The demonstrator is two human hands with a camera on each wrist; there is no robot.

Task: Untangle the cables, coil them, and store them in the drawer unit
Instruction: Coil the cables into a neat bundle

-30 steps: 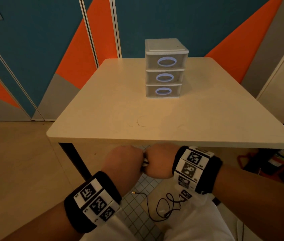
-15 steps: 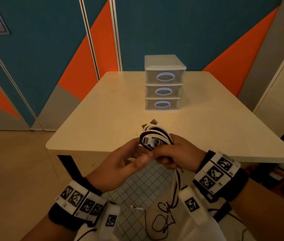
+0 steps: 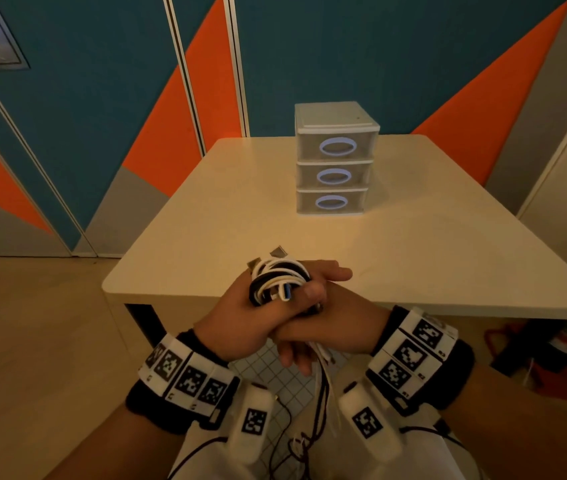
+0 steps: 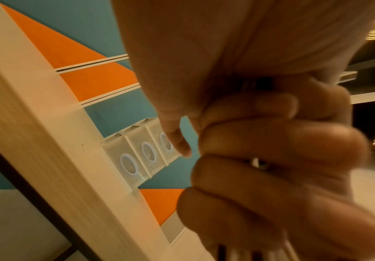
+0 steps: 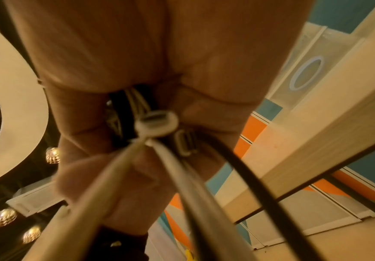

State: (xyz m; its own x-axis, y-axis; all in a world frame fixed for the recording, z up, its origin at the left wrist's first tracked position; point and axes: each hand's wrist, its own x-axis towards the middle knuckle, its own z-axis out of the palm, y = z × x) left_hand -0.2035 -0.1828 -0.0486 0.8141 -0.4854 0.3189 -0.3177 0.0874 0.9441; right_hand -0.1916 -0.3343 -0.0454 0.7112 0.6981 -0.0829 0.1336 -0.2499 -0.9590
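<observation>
Both hands meet at the near edge of the tabletop (image 3: 206, 216), clasped together over a tangled bundle of black and white cables (image 3: 277, 280). The left hand (image 3: 240, 317) curls around the bundle, thumb pressed against it; the right hand (image 3: 330, 327) grips the strands trailing down toward the floor. The three-drawer unit (image 3: 334, 161) stands well apart, further back on the tabletop, its drawers closed.
</observation>
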